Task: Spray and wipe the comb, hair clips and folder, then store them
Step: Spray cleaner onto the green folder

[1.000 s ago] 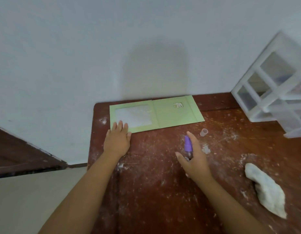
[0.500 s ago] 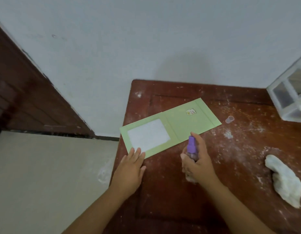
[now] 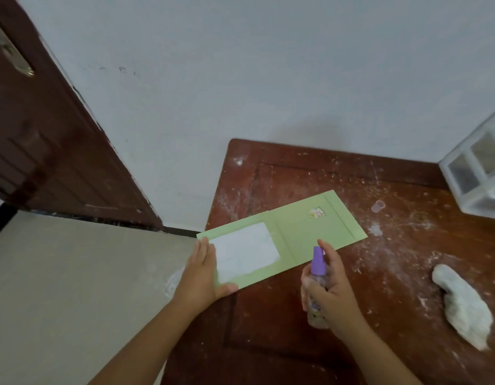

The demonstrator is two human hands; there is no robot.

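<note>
Green folder lying open on brown table, left end poking past table edge. Left hand gripping folder's left end, thumb under near edge. Right hand wrapping around spray bottle, finger touching purple top. White cloth lying far right.

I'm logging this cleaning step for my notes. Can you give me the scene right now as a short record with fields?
surface: worn wooden table, dusty white marks
folder: green folder open flat, left end past the table edge
left hand: left hand holds the folder's left end
right hand: right hand grips the spray bottle, purple nozzle toward the folder
cloth: white cloth lying to the right
cap: small clear cap beyond the folder
</note>
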